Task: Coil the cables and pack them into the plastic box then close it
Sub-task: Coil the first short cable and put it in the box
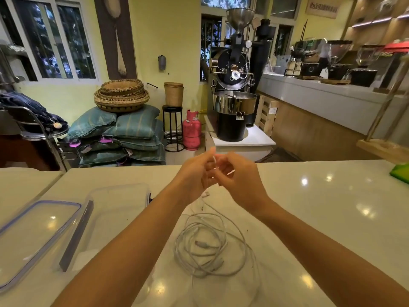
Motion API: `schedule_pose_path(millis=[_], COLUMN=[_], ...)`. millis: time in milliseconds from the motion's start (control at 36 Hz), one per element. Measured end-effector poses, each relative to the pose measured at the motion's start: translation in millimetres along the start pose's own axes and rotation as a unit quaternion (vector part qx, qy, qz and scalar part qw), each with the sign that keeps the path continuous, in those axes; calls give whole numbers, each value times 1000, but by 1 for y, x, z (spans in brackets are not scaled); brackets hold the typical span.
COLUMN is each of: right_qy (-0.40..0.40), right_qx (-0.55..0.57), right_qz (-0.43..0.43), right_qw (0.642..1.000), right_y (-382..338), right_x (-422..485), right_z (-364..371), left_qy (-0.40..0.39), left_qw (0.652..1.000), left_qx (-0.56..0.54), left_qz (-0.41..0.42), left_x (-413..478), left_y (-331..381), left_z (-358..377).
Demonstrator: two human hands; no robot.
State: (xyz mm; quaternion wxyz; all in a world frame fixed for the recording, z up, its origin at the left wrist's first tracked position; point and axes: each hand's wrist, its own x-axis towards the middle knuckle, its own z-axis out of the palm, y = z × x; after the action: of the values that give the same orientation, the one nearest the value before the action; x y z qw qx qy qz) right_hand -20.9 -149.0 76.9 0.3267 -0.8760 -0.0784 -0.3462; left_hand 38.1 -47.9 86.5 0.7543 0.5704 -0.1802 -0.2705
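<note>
My left hand point(197, 171) and my right hand point(239, 176) are raised together above the white counter, both pinching a thin white cable point(214, 160) between their fingers. Its loose end hangs down to the counter below the hands. A tangle of white cables point(208, 244) lies in loose loops on the counter between my forearms. The clear plastic box point(119, 209) stands open to the left, partly behind my left forearm. Its clear lid point(33, 238) with a blue rim lies further left.
The white counter point(321, 207) stretches to the right, with a green object point(400, 172) at its far right edge. Beyond the counter stand a coffee roaster point(234, 89), a pink gas cylinder point(191, 131) and stacked sacks point(124, 138).
</note>
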Motion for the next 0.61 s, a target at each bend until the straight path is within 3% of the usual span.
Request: schedule_pose_path(millis=[167, 250, 306, 417, 500, 556, 611], right_qy=[-6, 75, 88, -74, -190, -195, -193], right_qx=[31, 53, 84, 172, 240, 292, 268], right_qz=[-55, -21, 28, 145, 148, 164, 143], right_qw=[998, 996, 992, 972, 940, 922, 933], right_y=[-3, 2, 7, 9, 1, -7, -14], right_x=[-1, 9, 17, 27, 24, 19, 15], right_z=[5, -1, -4, 4, 21, 30, 41], left_qy=[20, 22, 24, -8, -54, -78, -95], left_qw=[998, 998, 998, 999, 997, 995, 993], left_qx=[62, 48, 44, 25, -9, -33, -60], left_qz=[24, 35, 42, 46, 45, 46, 44], left_x=[-11, -15, -19, -29, -34, -35, -36], left_y=[7, 17, 23, 34, 38, 39, 41], left_z=[-8, -13, -15, -11, -3, 2, 4])
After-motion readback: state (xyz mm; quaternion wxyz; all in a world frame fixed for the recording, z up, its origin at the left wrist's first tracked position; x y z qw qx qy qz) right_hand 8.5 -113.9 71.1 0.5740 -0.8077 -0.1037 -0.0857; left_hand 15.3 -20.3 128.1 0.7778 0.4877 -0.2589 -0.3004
